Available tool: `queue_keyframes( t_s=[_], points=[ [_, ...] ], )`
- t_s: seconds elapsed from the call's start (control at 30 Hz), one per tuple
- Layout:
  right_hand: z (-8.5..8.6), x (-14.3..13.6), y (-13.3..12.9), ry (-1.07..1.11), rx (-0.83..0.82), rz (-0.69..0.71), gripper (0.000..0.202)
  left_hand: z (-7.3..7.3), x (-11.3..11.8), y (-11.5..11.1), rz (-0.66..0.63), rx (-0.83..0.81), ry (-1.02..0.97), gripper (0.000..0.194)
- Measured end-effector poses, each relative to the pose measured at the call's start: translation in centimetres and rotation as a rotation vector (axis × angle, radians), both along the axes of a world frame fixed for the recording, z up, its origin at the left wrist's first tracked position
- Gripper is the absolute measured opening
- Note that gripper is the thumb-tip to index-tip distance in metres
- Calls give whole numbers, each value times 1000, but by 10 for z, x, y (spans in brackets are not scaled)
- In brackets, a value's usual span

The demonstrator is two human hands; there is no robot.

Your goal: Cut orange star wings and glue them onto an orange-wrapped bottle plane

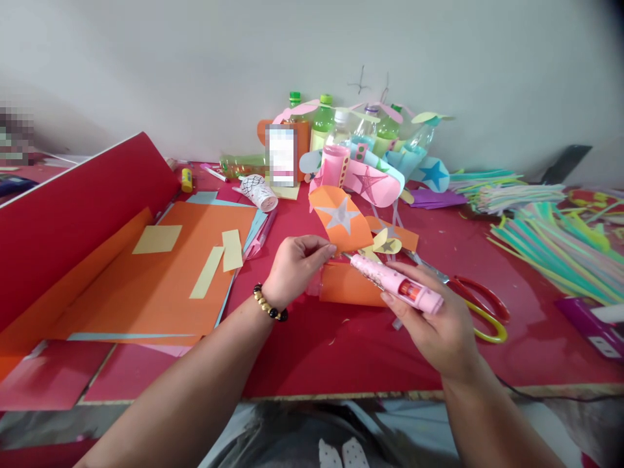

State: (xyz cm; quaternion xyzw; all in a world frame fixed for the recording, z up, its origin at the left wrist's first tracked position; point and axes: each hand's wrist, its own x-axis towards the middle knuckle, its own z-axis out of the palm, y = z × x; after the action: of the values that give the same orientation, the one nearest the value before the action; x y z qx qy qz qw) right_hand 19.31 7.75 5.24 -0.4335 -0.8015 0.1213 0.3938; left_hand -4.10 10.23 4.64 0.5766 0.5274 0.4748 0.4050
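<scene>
My left hand (301,263), with a beaded bracelet at the wrist, pinches the lower edge of an orange paper piece (319,207) that bears a silver star (340,216). My right hand (433,318) is wrapped round a pink pen-like tool (385,276), with an orange part showing in its window. The tool's thin tip points left, close to my left fingertips. Under the tool lies a rolled or folded orange paper (348,285). Just right of the starred piece are small yellow paper shapes (387,244) and another orange strip (402,235).
Scissors (480,299) with red and yellow handles lie at the right. Decorated bottles (363,140) and a phone (281,156) stand at the back. Orange sheets (160,273) cover the left, beside a raised red board (92,195). Pastel strips (560,253) are at far right.
</scene>
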Motion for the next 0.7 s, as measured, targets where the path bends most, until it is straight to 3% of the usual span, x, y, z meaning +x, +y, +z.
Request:
queue_keyframes(
  t_s=[0.7],
  points=[
    [1,14,7,21,38,-110,36,-1,-1,0,13,13,-5,29]
  ],
)
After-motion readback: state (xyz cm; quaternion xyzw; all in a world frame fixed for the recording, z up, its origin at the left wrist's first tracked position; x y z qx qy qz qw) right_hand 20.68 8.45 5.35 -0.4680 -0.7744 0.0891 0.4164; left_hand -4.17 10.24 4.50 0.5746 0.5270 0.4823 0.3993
